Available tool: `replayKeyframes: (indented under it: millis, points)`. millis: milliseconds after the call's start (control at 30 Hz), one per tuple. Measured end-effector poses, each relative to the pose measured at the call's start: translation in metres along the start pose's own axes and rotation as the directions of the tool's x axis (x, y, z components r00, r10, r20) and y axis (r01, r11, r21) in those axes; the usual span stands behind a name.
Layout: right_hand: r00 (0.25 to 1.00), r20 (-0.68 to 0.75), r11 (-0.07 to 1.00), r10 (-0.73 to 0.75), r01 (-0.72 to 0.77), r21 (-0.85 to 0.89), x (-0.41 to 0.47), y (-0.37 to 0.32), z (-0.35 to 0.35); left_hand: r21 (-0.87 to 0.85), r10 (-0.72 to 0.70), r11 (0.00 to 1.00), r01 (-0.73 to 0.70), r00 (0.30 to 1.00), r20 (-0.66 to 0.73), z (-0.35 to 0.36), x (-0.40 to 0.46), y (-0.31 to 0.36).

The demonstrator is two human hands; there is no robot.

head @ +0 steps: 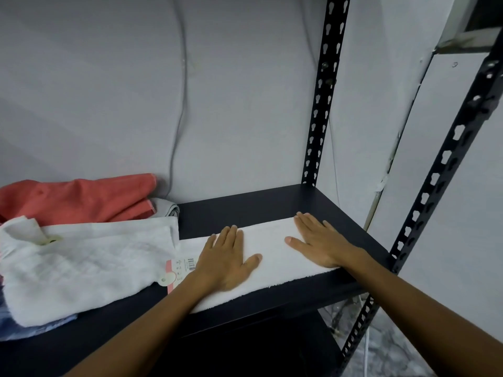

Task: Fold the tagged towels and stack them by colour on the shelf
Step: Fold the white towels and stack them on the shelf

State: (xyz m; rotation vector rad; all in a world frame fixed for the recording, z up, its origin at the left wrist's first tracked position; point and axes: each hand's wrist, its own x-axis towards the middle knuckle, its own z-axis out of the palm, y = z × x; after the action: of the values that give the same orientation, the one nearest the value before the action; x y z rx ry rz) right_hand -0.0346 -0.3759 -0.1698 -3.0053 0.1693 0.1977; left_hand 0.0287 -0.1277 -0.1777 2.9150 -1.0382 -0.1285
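Two hands lie flat, fingers straight, on a folded white towel [272, 257] at the right of the black shelf [245, 208]: the left hand [227, 258] beside its paper tag [181, 268], the right hand [318, 240] near the far end. Further left, another white towel [89, 265] lies in front of a coral towel [76, 198].

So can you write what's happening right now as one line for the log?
left hand: flat on white towel | right hand: flat on it | towel on black shelf | red towel: back left
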Motion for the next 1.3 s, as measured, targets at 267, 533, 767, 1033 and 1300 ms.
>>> replayKeyframes:
  millis: [267,533,767,1033,1300]
  points:
    - [0.942,-0.329,0.978,0.07,-0.13,-0.163,-0.015,-0.03,-0.003,0.08,-0.003,0.997,0.015,0.99,-0.141,-0.004,-0.005,0.009]
    - [0.983,-0.045,0.983,-0.176,0.173,-0.064,-0.047,-0.046,0.017,0.065,0.117,0.991,-0.12,0.992,0.04,0.002,-0.044,0.006]
    - [0.995,-0.038,0.993,-0.091,0.088,-0.081,-0.064,-0.01,0.017,0.066,0.157,0.985,-0.161,0.986,0.056,0.002,-0.05,0.002]
    - [0.974,-0.215,0.994,0.069,-0.085,-0.067,-0.073,-0.014,-0.007,0.04,0.299,0.952,-0.302,0.952,0.07,-0.003,-0.049,0.007]
    - [0.992,-0.128,0.997,0.004,0.006,0.077,-0.072,0.007,-0.015,0.308,0.481,0.835,-0.456,0.877,-0.005,-0.021,0.004,-0.026]
